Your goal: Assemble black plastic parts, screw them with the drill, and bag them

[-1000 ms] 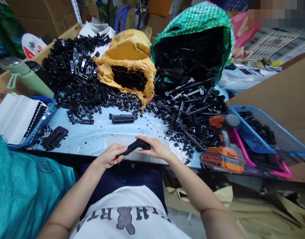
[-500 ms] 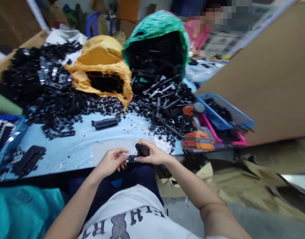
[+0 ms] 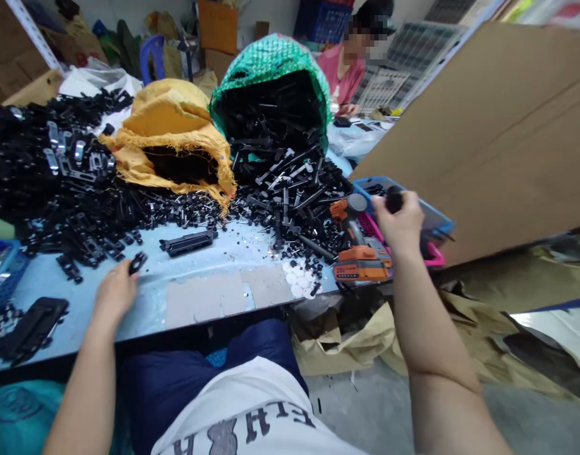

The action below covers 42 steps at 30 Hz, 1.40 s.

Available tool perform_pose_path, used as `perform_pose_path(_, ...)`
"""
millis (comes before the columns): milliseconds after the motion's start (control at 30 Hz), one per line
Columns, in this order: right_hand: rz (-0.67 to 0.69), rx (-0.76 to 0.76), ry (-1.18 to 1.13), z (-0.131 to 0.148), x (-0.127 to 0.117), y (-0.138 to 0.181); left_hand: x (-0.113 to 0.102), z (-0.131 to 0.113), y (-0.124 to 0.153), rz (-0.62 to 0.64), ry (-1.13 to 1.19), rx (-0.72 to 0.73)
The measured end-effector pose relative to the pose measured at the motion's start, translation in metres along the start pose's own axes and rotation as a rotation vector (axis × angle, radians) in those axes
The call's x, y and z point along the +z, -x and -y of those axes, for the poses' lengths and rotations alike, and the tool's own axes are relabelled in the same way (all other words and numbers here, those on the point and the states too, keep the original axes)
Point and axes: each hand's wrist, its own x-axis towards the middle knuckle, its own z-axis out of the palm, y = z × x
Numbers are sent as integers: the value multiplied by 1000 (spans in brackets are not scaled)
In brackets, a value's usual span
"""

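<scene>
My left hand point(image 3: 114, 292) is at the left of the table, closed on a small black plastic part point(image 3: 138, 262) that sticks out past its fingertips. Loose black parts point(image 3: 93, 234) lie just beyond it. On the right, my right hand point(image 3: 400, 221) is over the blue basket point(image 3: 436, 218) and the pink basket point(image 3: 435, 256), its fingers wrapped round a dark, rounded black part point(image 3: 393, 199). Most of that part is hidden by the hand. An orange and grey cordless drill point(image 3: 361, 256) lies beside my right hand.
A yellow sack point(image 3: 176, 107) and a green sack point(image 3: 271, 60) spill black parts onto the blue table point(image 3: 152, 284). A long black piece point(image 3: 188, 242) lies midtable. A cardboard panel point(image 3: 498, 126) borders the right side. Another person point(image 3: 342, 69) sits at the back.
My hands were together at the front table edge around black pieces. They have parted: the left went left to the loose parts, the right moved right and up to the baskets, carrying a black part.
</scene>
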Motion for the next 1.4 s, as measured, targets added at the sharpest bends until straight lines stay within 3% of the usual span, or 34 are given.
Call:
perform_pose_path(67,395,-37,-235,46,31,56,2,-43,16,-6,244,177)
perform_pose_path(167,970,27,-586,107,75,136,4,-101,37,106,539,433)
perform_pose_path(233,1228,94,-780,132,95,171,3,-124,47,125,655,429)
perform_pose_path(300,1345,162,-931,144,106,188,2,-131,54,166,787,324)
perform_pose_path(400,1338,230,-1032,147,112,194,0,-127,60,283,979,135)
perform_pose_path(467,1308,253,-1050,147,113,197,-3,-124,62,333,1030,94)
perform_pose_path(633,1173,298,-1098,147,112,214,-12,-125,61,402,1087,136)
perform_pose_path(767,1222,344,-1151,145,114,220,-12,-120,62,461,1094,214)
perform_pose_path(833,1236,295,-1061,141,117,218,-6,-114,64,391,993,229)
perform_pose_path(967,1200,124,-574,124,128,214,15,-99,71,-6,392,171)
perform_pose_path(1033,1121,-59,-290,117,131,215,28,-98,74,-60,76,161)
perform_pose_path(1100,1037,-275,-66,113,132,220,40,-103,75,-35,-78,195)
perform_pose_path(1267,1002,-599,181,109,124,232,60,-118,63,11,-37,309)
perform_pose_path(1333,1038,-590,95,107,123,234,60,-118,59,22,94,324)
perform_pose_path(1400,1082,-439,-130,107,124,234,57,-117,58,34,321,321)
